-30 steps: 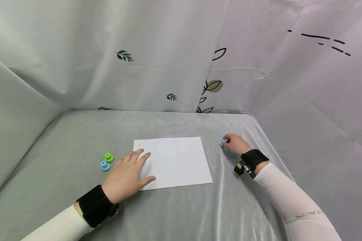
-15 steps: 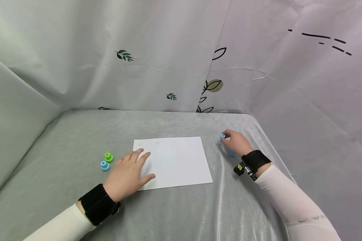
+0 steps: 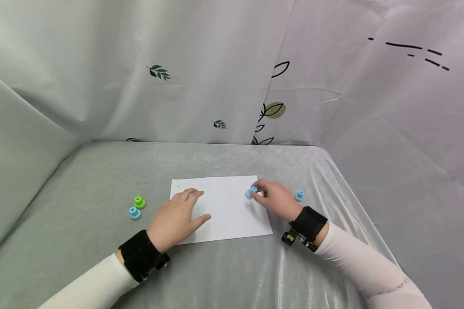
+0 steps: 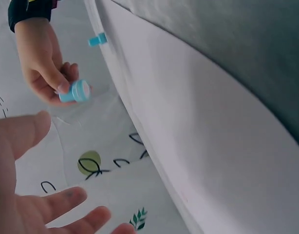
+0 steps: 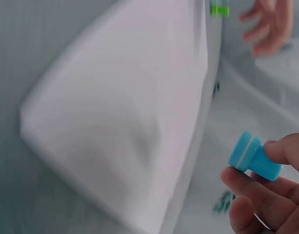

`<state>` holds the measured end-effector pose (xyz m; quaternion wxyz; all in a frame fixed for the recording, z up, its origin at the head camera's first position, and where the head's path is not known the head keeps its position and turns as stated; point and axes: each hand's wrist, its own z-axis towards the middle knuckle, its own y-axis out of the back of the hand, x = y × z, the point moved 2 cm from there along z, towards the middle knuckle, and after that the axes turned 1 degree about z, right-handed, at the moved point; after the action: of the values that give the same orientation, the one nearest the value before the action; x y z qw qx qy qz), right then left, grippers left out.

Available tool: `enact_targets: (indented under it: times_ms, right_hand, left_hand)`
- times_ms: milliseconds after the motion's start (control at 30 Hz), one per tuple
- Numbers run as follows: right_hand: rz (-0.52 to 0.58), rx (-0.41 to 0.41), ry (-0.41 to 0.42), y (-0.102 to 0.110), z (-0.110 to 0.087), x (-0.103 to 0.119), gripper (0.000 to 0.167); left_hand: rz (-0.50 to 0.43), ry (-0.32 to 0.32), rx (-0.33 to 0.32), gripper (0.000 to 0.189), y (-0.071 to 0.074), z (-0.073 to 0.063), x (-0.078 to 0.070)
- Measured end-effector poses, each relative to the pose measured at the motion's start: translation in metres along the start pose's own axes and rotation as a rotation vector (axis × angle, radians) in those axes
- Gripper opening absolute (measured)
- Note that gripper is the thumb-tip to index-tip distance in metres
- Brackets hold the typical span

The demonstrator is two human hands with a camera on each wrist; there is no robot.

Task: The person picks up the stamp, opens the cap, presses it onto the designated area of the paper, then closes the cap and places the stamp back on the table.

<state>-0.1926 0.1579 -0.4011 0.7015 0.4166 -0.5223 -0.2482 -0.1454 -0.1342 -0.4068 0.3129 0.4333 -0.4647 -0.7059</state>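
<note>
My right hand (image 3: 280,201) pinches a small light-blue toy stamp (image 3: 249,194) by its narrow handle, above the right part of a white sheet of paper (image 3: 224,214). In the right wrist view, thumb and fingers hold that blue stamp (image 5: 247,153) tilted, its wide base facing away from the palm. A pinkish print face on the stamp (image 4: 82,90) shows in the left wrist view. Spread and holding nothing, my left hand (image 3: 175,221) hovers over the paper's left side. Two small red prints (image 3: 202,184) mark the sheet's upper left.
Left of the paper, a green stamp (image 3: 139,202) and a blue stamp (image 3: 135,213) stand side by side. Another blue stamp (image 3: 299,196) stands right of the sheet. Grey cloth covers the table (image 3: 224,274); a white patterned curtain (image 3: 197,86) hangs behind.
My right hand has lifted the blue stamp and carried it left over the paper, uncovering the other blue stamp. My left hand has shifted slightly right over the sheet.
</note>
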Motion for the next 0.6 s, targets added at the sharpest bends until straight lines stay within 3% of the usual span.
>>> enact_targets:
  times_ms: [100, 333, 467, 600]
  right_hand:
    - [0.032, 0.012, 0.052, -0.012, -0.006, 0.015, 0.018]
    - [0.161, 0.039, 0.130, -0.029, -0.018, 0.038, 0.014]
    - [0.243, 0.083, 0.136, -0.035, -0.023, 0.047, 0.013]
    - [0.315, 0.116, 0.142, -0.039, -0.026, 0.052, 0.013]
  left_hand:
    - [-0.110, 0.011, 0.024, 0.063, -0.002, 0.004, -0.007]
    - [-0.479, 0.049, 0.129, 0.054, -0.008, 0.007, -0.025]
    - [-0.577, 0.045, 0.146, 0.047, -0.013, 0.009, -0.032]
    - [-0.610, 0.042, 0.145, 0.040, -0.017, 0.010, -0.034]
